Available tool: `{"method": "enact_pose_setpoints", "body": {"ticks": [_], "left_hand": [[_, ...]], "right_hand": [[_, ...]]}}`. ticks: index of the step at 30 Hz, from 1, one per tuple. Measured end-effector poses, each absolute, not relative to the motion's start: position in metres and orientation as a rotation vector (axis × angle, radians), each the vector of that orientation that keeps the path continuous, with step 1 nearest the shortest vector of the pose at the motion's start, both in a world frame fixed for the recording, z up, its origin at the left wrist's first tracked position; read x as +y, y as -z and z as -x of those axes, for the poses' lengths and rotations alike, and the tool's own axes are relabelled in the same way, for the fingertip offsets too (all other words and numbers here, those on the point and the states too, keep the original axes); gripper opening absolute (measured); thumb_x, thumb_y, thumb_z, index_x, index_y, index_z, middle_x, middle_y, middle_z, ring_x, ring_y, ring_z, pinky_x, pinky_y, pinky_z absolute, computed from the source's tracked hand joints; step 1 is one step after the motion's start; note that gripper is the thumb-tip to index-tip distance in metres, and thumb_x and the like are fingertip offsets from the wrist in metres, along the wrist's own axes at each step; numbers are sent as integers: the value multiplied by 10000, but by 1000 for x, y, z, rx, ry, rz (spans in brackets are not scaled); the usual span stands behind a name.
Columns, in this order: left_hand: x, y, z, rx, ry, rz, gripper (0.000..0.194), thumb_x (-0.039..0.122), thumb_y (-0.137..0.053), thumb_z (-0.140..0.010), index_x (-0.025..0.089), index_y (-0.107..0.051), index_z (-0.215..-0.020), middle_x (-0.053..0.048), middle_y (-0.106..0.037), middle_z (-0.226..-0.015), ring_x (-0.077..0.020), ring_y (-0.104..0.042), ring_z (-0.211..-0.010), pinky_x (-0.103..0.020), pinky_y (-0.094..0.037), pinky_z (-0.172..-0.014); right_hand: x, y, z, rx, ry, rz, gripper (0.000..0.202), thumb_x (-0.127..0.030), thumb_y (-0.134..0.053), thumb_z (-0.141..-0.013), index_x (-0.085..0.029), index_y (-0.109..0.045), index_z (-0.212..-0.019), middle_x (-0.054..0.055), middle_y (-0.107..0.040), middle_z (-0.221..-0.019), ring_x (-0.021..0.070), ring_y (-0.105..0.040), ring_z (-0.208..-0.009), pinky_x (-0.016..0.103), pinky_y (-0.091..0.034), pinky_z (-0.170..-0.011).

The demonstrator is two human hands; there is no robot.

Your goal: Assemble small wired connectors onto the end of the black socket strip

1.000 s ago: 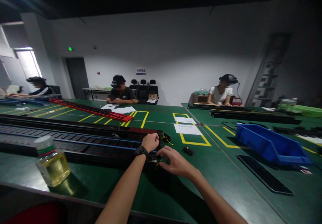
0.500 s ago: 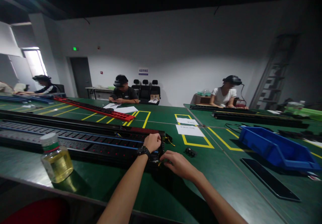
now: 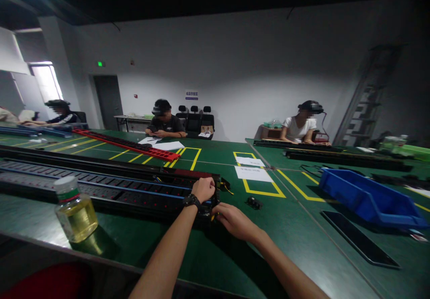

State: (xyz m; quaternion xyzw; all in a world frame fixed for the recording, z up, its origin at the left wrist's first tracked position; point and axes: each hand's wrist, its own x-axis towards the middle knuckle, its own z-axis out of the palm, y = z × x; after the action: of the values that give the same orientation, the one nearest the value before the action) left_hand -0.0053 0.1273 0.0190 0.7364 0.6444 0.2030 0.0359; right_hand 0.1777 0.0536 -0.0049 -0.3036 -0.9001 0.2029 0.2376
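Observation:
A long black assembly with blue strips and small red dots runs from the left edge to the middle of the view. My left hand, with a black watch at the wrist, rests on its right end, fingers curled; what they hold, if anything, is hidden. At the end's near corner, my right hand has its fingertips pressed together beside a small yellow bit. Whatever lies between those fingertips is too small to make out. Thin yellow and black wires stick out past the far corner. A small black part lies to the right.
A bottle of yellow liquid stands at the near left. Rightward are a blue bin and a dark flat device. Paper sheets and a red rail lie farther back. Several people sit beyond.
My right hand has shifted slightly left, closer to the assembly's end, and its fingers are drawn in more. My left hand has hardly moved.

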Motion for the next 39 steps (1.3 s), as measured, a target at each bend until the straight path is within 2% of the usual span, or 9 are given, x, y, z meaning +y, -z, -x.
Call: {"method": "enact_pose_setpoints", "body": {"ticks": [12, 17, 21, 24, 27, 29, 31, 35, 39], "left_hand": [[128, -19, 6, 1981, -613, -2262, 264, 210, -552, -908, 277, -776, -1030, -60, -812, -1032, -222, -754, -981, -292, -540, -882], [128, -19, 6, 1975, -624, -2265, 256, 203, -557, -903, 274, -777, -1014, -57, -814, -1031, -219, -754, -980, -286, -539, -873], [128, -19, 6, 1973, -630, -2265, 259, 200, -550, -903, 275, -775, -1008, -51, -814, -1012, -217, -755, -963, -288, -542, -857], [127, -20, 6, 1972, -629, -2264, 264, 199, -549, -902, 270, -777, -1014, -52, -813, -1016, -211, -753, -965, -281, -543, -859], [127, -20, 6, 1966, -625, -2265, 269, 205, -544, -907, 275, -779, -1017, -52, -812, -1029, -214, -751, -977, -292, -546, -881], [127, -20, 6, 1964, -623, -2264, 269, 208, -545, -908, 276, -782, -1016, -56, -811, -1030, -221, -751, -984, -300, -547, -888], [127, -20, 6, 1964, -625, -2261, 267, 208, -550, -906, 275, -783, -1018, -57, -810, -1034, -223, -752, -987, -296, -546, -884], [129, -19, 6, 1958, -631, -2256, 256, 215, -557, -910, 279, -781, -1015, -50, -810, -1029, -216, -754, -976, -283, -544, -865], [129, -19, 7, 1959, -631, -2254, 267, 208, -546, -906, 274, -780, -1017, -55, -810, -1020, -212, -751, -966, -278, -542, -849]], "right_hand": [[58, 18, -168, -2287, -610, 769, 379, 5, -503, -818, -209, -737, -1026, 47, -753, -1019, 201, -698, -962, 290, -506, -880], [55, 17, -162, -2220, -637, 713, 422, 19, -473, -788, -207, -739, -1026, 51, -735, -1032, 190, -690, -969, 283, -504, -872], [52, 14, -158, -2150, -598, 738, 310, -83, -516, -863, -208, -736, -1041, 60, -731, -1036, 191, -683, -942, 290, -500, -848], [62, 9, -165, -2037, -437, 841, 172, -215, -540, -916, -203, -711, -936, 55, -718, -940, 194, -657, -864, 288, -480, -789], [84, 4, -191, -1814, -263, 1115, 291, -376, -486, -973, -206, -641, -795, 37, -662, -767, 190, -597, -713, 286, -429, -676], [99, -1, -217, -1694, -219, 1358, 384, -477, -442, -995, -207, -644, -812, 38, -658, -734, 197, -588, -676, 291, -415, -644], [111, -4, -246, -1626, -178, 1634, 440, -501, -390, -1012, -203, -680, -868, 72, -702, -808, 221, -635, -750, 300, -436, -668], [122, -6, -291, -1555, -229, 2130, 487, -472, -343, -1028, -185, -733, -1068, 169, -737, -1140, 305, -705, -1022, 371, -502, -799], [127, 5, -307, -1550, -286, 2288, 510, -465, -345, -1031, -171, -754, -1110, 215, -718, -1219, 361, -700, -1113, 450, -518, -893]]}}
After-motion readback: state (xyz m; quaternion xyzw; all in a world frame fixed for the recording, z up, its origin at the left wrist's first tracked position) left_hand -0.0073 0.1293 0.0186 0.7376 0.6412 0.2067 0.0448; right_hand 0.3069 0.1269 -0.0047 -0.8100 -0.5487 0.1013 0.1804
